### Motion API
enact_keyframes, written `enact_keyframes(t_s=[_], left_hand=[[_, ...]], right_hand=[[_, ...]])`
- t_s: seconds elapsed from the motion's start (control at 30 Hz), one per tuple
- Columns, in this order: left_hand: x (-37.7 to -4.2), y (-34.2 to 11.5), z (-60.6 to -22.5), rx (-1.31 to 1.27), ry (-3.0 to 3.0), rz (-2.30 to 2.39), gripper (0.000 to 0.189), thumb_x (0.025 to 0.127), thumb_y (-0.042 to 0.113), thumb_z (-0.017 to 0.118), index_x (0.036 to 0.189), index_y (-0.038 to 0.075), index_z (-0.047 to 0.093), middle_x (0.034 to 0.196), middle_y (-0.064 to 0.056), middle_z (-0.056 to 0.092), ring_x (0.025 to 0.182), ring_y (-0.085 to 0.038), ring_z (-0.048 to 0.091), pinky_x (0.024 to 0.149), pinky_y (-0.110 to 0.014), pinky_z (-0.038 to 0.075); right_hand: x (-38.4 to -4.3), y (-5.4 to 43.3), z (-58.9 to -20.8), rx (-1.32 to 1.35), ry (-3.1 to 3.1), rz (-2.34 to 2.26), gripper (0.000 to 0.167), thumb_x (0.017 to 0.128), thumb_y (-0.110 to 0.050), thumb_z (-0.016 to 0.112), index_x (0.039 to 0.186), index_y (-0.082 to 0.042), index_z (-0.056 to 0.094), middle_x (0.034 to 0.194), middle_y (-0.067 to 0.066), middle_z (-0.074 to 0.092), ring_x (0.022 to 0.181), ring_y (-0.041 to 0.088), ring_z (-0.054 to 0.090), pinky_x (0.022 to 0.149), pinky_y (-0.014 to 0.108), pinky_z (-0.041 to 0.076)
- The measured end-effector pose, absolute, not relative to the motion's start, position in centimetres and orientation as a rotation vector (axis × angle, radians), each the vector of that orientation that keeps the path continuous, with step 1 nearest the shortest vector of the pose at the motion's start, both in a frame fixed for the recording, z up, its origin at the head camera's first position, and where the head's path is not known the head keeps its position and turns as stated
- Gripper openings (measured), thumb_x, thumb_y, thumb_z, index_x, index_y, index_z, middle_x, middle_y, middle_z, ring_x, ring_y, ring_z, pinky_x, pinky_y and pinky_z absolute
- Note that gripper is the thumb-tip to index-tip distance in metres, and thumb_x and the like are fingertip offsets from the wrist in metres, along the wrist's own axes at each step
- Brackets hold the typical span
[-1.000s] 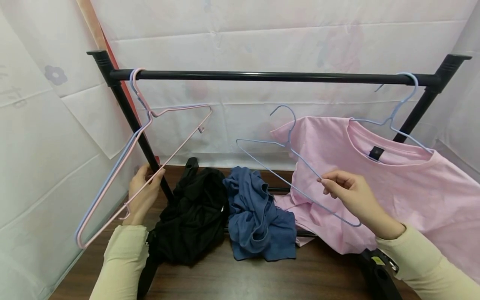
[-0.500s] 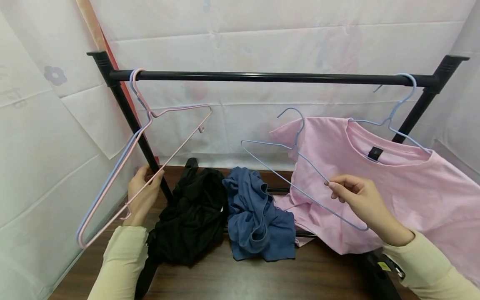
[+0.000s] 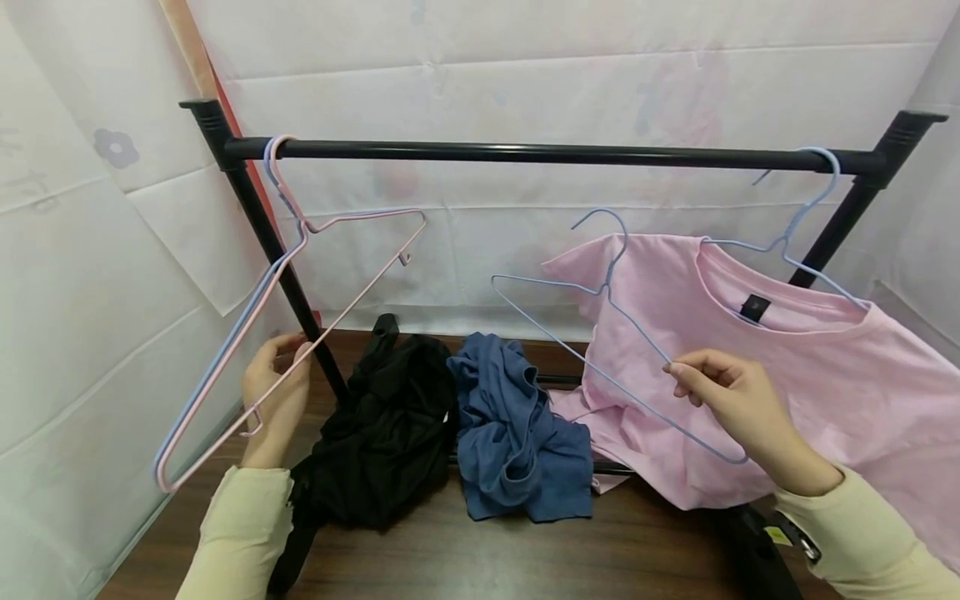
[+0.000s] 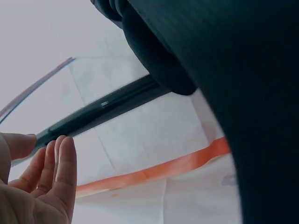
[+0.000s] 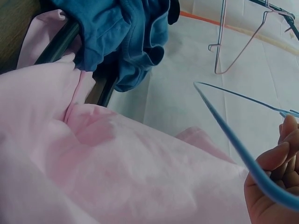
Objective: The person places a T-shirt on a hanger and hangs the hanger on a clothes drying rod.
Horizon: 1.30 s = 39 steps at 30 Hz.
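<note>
My right hand (image 3: 738, 400) pinches the right arm of a bare blue wire clothes hanger (image 5: 240, 150) between thumb and fingers. The hanger tilts in front of a pink T-shirt (image 3: 840, 375), its hook below the rack's bar (image 3: 480, 152). That shirt hangs from another blue hanger (image 3: 795, 225) at the bar's right end. My left hand (image 3: 288, 408) is beside the rack's left post (image 4: 107, 105), behind a pair of pink and blue hangers (image 3: 231, 343) on the bar. In the left wrist view its thumb and fingers are apart with nothing between them; the fingertips overlap the post.
A crumpled black garment (image 3: 390, 442) and a blue garment (image 3: 517, 425) lie side by side low on the rack, over the brown wooden tabletop (image 3: 465, 562). White cloth walls (image 3: 480, 75) with faint prints stand behind and at the sides.
My right hand has moved the blue hanger a little to the right. My left hand has drawn slightly left, away from the post. The clothes stay where they were.
</note>
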<state>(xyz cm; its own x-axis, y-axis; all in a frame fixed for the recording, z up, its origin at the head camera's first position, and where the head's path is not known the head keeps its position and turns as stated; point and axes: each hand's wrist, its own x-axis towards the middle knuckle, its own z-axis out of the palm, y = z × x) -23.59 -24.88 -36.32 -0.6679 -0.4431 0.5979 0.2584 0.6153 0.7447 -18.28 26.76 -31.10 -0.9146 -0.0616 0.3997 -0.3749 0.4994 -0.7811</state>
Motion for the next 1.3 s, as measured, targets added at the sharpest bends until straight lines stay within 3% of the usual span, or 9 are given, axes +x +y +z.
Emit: enact_keyframes(t_s=[0.17,0.33,0.43,0.53,0.63,0.77,1.03,1.3], left_hand=[[-23.2,-23.7,-36.7,0.08,-2.06,-1.05,0.021,0.094,0.022,0.067,0.105,0.005,0.071,0.088,-0.007,0.069,0.071,0.011,0.05,0.063,-0.007,0.038],[-23.2,-22.0,-37.1,0.001,-2.206,-1.05,0.022,0.095,0.026,0.065,0.104,0.007,0.07,0.092,-0.008,0.072,0.073,0.007,0.054,0.064,-0.007,0.04],[-23.4,-20.9,-37.2,-0.096,-2.261,-1.021,0.02,0.095,0.023,0.066,0.106,0.006,0.07,0.095,-0.011,0.073,0.077,-0.005,0.063,0.065,-0.009,0.043],[-23.4,-19.7,-37.0,-0.201,-2.291,-1.033,0.023,0.095,0.02,0.066,0.111,0.003,0.068,0.1,-0.012,0.073,0.084,-0.02,0.069,0.07,-0.02,0.052],[-23.4,-18.5,-36.6,-0.289,-2.345,-1.083,0.03,0.096,0.022,0.064,0.12,0.003,0.062,0.106,-0.013,0.071,0.094,-0.027,0.069,0.077,-0.036,0.057],[-23.6,-16.8,-36.2,-0.394,-2.417,-1.161,0.035,0.098,0.024,0.062,0.127,0.005,0.057,0.112,-0.013,0.068,0.104,-0.028,0.067,0.085,-0.044,0.056],[-24.3,-13.7,-35.8,-0.526,-2.502,-1.252,0.038,0.098,0.026,0.062,0.13,0.007,0.056,0.121,-0.011,0.066,0.113,-0.025,0.063,0.094,-0.041,0.054],[-25.5,-11.4,-35.7,-0.599,-2.583,-1.237,0.039,0.099,0.026,0.06,0.132,0.008,0.056,0.125,-0.011,0.065,0.114,-0.023,0.063,0.094,-0.039,0.054]], right_hand=[[-18.3,26.9,-31.1,0.371,-2.416,1.378,0.012,0.095,-0.014,0.065,0.096,-0.004,0.072,0.068,-0.013,0.065,0.063,0.004,0.056,0.056,0.019,0.043],[-18.2,27.0,-31.1,0.372,-2.409,1.369,0.015,0.095,-0.013,0.065,0.097,0.0,0.07,0.066,-0.011,0.064,0.061,0.006,0.054,0.052,0.023,0.041],[-18.1,27.0,-31.1,0.377,-2.406,1.369,0.014,0.095,-0.013,0.064,0.097,0.0,0.07,0.066,-0.011,0.064,0.06,0.006,0.054,0.05,0.025,0.039],[-18.0,27.2,-31.1,0.38,-2.406,1.373,0.014,0.096,-0.013,0.064,0.097,0.0,0.07,0.066,-0.01,0.063,0.06,0.006,0.054,0.05,0.025,0.039],[-17.7,27.4,-31.1,0.375,-2.406,1.374,0.014,0.096,-0.011,0.064,0.098,0.001,0.07,0.066,-0.01,0.064,0.061,0.006,0.055,0.052,0.023,0.042],[-17.4,27.7,-31.2,0.363,-2.393,1.369,0.012,0.096,-0.01,0.063,0.098,0.0,0.07,0.067,-0.011,0.064,0.062,0.008,0.058,0.056,0.02,0.046],[-16.9,28.3,-31.6,0.349,-2.39,1.334,0.009,0.095,-0.008,0.064,0.096,-0.003,0.072,0.065,-0.01,0.064,0.06,0.006,0.056,0.053,0.021,0.044],[-16.6,28.5,-31.9,0.322,-2.414,1.277,0.013,0.095,-0.012,0.065,0.095,0.001,0.071,0.064,-0.01,0.062,0.059,0.006,0.053,0.051,0.025,0.042]])
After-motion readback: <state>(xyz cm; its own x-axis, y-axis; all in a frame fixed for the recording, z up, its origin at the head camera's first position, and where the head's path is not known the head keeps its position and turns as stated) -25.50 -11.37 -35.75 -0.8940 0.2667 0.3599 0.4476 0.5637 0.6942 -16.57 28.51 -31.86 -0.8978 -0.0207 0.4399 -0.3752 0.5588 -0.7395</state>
